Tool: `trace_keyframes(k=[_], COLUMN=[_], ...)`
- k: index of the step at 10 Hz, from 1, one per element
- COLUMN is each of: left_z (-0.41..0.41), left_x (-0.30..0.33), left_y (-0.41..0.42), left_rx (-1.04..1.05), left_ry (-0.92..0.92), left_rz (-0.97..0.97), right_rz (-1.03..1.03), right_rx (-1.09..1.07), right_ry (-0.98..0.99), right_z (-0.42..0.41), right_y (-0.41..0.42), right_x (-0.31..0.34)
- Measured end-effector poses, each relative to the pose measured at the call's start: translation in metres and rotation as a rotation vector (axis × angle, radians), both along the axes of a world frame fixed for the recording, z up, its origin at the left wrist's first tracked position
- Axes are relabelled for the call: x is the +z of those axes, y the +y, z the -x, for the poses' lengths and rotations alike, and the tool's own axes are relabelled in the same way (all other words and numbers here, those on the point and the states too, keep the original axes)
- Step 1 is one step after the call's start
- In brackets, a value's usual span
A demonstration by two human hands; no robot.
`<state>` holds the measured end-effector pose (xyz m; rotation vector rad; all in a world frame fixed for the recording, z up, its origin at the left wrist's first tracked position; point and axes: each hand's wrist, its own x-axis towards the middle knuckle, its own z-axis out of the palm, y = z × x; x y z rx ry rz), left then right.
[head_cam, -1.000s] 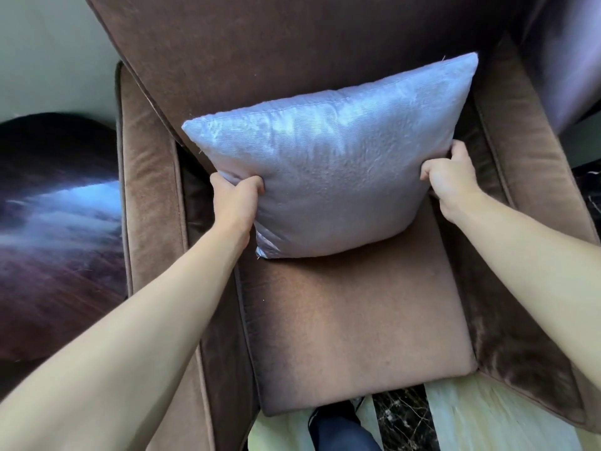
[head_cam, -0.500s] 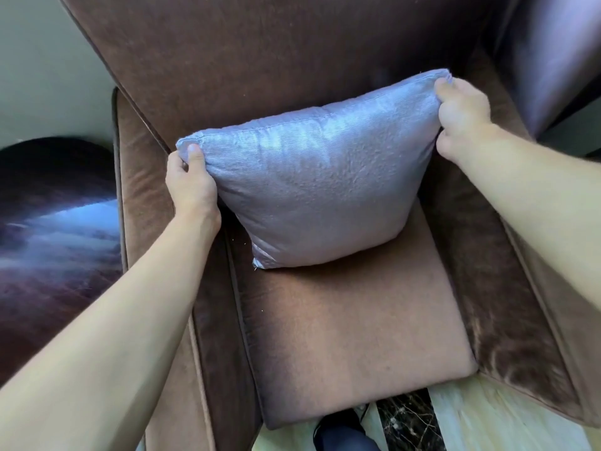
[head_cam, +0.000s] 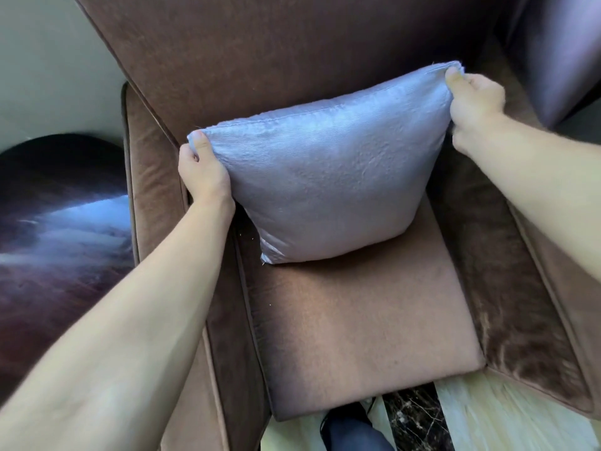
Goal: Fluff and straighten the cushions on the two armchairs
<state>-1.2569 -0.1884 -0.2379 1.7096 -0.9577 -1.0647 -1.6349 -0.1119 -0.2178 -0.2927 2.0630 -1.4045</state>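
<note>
A shiny lilac cushion (head_cam: 328,177) stands on the seat of a brown velvet armchair (head_cam: 351,323), its back against the backrest. My left hand (head_cam: 203,172) pinches the cushion's upper left corner. The upper right corner is pinched by my right hand (head_cam: 471,105). The top edge is stretched between the two hands and slopes up to the right. The cushion's bottom rests on the rear of the seat pad.
A dark round table top (head_cam: 58,222) sits close on the left of the armchair's left arm (head_cam: 146,190). A purple-grey upholstered piece (head_cam: 559,43) stands at the upper right. Pale floor with a dark marble strip (head_cam: 416,418) lies in front.
Both hands moved from the cushion's lower sides up to its top corners. The top edge is now pulled taut and the cushion has narrowed at the bottom.
</note>
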Motion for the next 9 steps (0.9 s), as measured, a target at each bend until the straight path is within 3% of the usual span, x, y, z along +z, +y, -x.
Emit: trace_keyframes(k=[1,3,5,7,8,9], left_z=[-0.008,-0.003,0.012,-0.003,-0.014,-0.008], left_x=[0.0,0.005,-0.005,-0.035,-0.06,-0.015], left_y=[0.0,0.062,0.097,0.112,0.131,0.153], left_rx=[-0.04,-0.098,-0.07,-0.192,-0.356,-0.494], left_ry=[0.009,0.263,0.401,0.266,0.077,-0.099], left_rz=[-0.052,-0.389,-0.476,-0.431,-0.473,-0.479], right_rz=[-0.003,-0.151,-0.226,-0.386,-0.466,-0.493], right_rx=[0.009,-0.044,-0.045,0.256,0.425,0.507], right_ry=[-0.082,-0.277,-0.191,0.015,0.074,0.116], right_z=[-0.003,-0.048,-0.074,-0.103,-0.12,-0.134], right_y=[0.009,0.053,0.079,0.114,0.138,0.147], right_x=[0.011,-0.003,-0.04,-0.042,-0.035,-0.021])
